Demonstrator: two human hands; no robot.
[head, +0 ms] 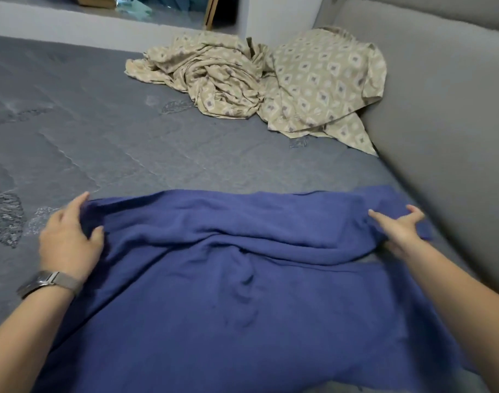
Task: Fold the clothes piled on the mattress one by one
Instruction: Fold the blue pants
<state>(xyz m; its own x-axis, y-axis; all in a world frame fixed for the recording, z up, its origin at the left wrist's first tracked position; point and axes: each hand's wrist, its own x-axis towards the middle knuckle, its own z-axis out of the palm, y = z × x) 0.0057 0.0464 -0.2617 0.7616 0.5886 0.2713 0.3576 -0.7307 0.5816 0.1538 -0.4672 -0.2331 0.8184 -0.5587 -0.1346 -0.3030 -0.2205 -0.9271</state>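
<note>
Item in hand: blue garment (242,279), spread on the mattress (86,123) before you, first fold under way. Your left hand (69,239) and right hand (398,231) each pinched a far corner. Next, you needed an even pull to square the edge; the patterned pile (256,80) waited beyond.

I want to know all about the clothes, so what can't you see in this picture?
- Blue cloth, head view: its near end runs off the bottom edge, so what garment it is stays unclear.
- Patterned clothes, head view: crumpled together, so how many pieces cannot be told.
- Left hand and right hand: some fingertips hide under the blue cloth's folds.
- Things beyond the mattress: cut off by the top edge, blurred.
</note>
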